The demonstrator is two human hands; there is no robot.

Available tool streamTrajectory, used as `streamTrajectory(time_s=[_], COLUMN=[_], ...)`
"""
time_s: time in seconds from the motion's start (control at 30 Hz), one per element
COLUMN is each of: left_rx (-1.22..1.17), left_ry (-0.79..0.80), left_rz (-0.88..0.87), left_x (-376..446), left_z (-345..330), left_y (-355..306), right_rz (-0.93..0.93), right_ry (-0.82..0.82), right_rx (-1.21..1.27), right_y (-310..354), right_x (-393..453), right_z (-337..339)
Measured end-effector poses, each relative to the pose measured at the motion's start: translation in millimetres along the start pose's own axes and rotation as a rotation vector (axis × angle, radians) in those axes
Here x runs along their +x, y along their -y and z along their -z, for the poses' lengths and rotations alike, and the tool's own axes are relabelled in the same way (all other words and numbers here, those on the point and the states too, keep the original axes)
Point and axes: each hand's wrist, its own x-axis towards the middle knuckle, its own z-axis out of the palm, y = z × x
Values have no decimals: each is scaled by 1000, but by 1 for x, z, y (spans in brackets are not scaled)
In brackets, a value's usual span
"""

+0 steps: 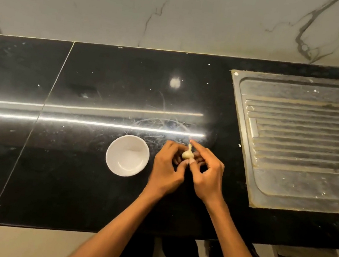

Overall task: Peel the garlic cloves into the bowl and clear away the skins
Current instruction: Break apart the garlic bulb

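Note:
A pale garlic bulb (187,154) with a thin stem pointing up sits between both hands, just above the black counter. My left hand (167,169) curls round the bulb from the left. My right hand (207,172) pinches it from the right, its index finger stretched up along the stem. A small white bowl (127,155) stands on the counter just left of my left hand, and I see nothing inside it.
The glossy black counter (68,171) runs left to right with a tile seam at the left. A steel ribbed drainboard (304,146) fills the right side. A marble wall (179,15) rises behind. The counter's front edge lies near my forearms.

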Motion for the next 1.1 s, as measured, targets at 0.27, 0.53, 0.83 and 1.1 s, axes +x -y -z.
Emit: streamTrajectory(time_s=[0.27,0.53,0.83,1.1], left_rx=[-39,-96,-165,-189], left_ry=[-49,-85,-108,-108], left_rz=[-27,0,77,81], left_x=[-3,-9,-10,-12], left_z=[0,-1,-3,-2], left_y=[14,14,18,13], right_rz=[-45,-18,34,5], right_ry=[-9,-1,-39,-47], right_rx=[87,72,64,92], right_y=[-6,-6,-9,-5], right_x=[-3,-3,-2,-1], right_z=[-3,-6,-9,-8])
